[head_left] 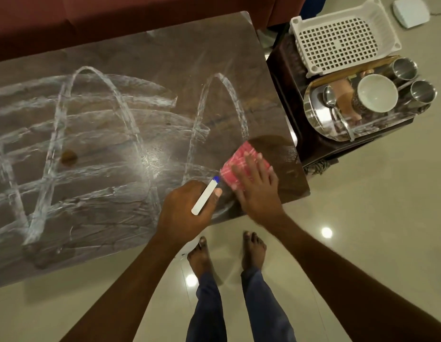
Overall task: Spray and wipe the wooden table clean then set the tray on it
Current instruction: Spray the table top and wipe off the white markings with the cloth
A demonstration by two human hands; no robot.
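1. The right hand (256, 186) lies flat with spread fingers, pressing the cloth (247, 154) onto the table (130, 134).
2. The left hand (187, 211) grips the sprayer (204, 196); its nozzle is just beside the right thumb.
3. The tray (310, 114) sits off the table, well beyond the right fingertips.

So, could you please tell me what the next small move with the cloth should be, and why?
Probably sweep the cloth leftward into the nearest foam streak. The right hand presses flat on it at the table's right end, where a patch already looks wiped, while white streaks cover the rest. The left hand just holds the spray bottle.
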